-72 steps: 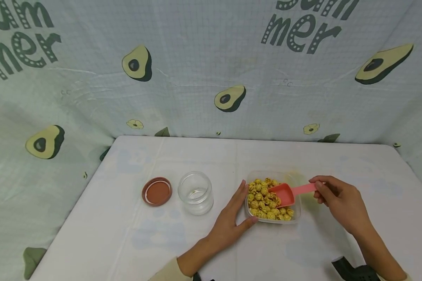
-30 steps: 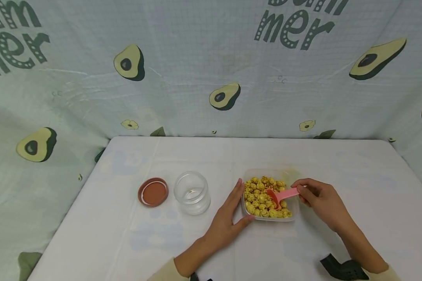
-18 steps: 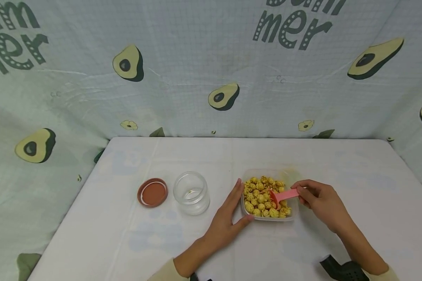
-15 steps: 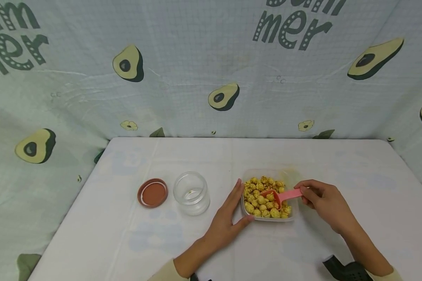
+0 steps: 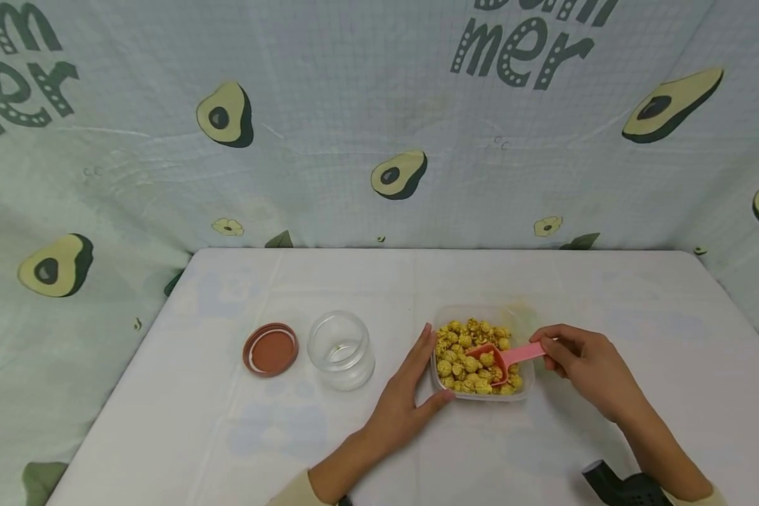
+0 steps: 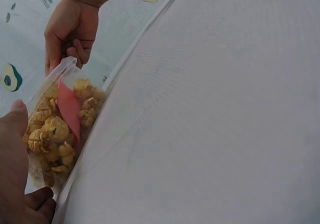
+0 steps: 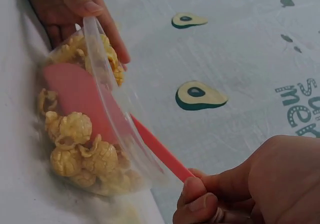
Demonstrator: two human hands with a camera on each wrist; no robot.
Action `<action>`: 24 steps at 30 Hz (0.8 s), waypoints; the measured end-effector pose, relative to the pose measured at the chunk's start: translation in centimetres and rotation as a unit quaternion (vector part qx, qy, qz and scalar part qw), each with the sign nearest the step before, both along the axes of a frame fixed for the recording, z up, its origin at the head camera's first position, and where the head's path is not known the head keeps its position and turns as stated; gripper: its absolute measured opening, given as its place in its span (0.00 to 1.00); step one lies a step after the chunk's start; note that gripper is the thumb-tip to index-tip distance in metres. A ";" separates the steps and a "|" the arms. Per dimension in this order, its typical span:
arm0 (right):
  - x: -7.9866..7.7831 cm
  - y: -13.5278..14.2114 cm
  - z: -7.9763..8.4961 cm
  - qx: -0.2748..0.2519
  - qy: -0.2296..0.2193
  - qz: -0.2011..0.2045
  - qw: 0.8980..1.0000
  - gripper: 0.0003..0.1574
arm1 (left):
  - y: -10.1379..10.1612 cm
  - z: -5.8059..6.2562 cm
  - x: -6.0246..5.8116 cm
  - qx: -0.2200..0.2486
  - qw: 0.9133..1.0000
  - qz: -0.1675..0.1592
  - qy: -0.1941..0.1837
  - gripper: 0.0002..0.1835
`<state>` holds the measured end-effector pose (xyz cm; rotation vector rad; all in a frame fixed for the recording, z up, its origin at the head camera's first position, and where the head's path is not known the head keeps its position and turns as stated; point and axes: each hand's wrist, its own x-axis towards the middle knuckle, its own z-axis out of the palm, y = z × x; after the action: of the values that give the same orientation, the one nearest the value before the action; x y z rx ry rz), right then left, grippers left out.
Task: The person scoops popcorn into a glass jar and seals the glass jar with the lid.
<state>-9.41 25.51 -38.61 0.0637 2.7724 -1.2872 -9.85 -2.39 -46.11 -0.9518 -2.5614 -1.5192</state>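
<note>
A clear plastic container [image 5: 485,397] of yellow popcorn [image 5: 455,348] sits on the table, right of centre. My left hand [image 5: 397,406] lies along its left side, fingers stretched out on the wall and the thumb at the near corner. Between thumb and fingers, my right hand [image 5: 585,362] pinches the handle of a pink scoop [image 5: 523,353]. The scoop's bowl is down among the popcorn, with some pieces in it. Through the clear wall in the right wrist view, the pink bowl [image 7: 80,94] shows behind popcorn pieces [image 7: 70,144].
Left of my left hand stands an uncapped clear jar [image 5: 341,362] with nothing visible inside. A brown-red lid [image 5: 270,350] lies beside it. The white table [image 5: 316,281] meets an avocado-print sheet [image 5: 316,140] at its back edge.
The scoop has gone from tilted over the popcorn's right side down into it, then shifted slightly right with popcorn in its bowl. My left hand stays at the container.
</note>
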 end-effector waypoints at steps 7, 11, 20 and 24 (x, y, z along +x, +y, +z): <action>0.1 -0.5 -0.2 -0.002 -0.003 -0.001 1.000 0.18 | 0.0 0.0 0.0 -0.008 1.000 0.000 0.004 0.43; -0.1 -0.3 -0.3 -0.042 -0.027 0.006 0.999 0.18 | 0.0 0.0 0.0 -0.007 1.000 0.000 0.004 0.43; -0.1 0.3 0.1 -0.066 -0.058 -0.012 0.996 0.20 | 0.1 -0.1 0.0 -0.002 1.000 0.002 0.021 0.43; -0.2 0.6 0.2 -0.082 -0.071 -0.020 0.994 0.22 | 0.1 -0.1 0.0 -0.003 1.000 0.003 0.026 0.42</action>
<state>-9.66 26.13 -38.39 0.1939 2.5507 -1.4538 -9.83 -2.28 -46.23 -0.9704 -2.5331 -1.4668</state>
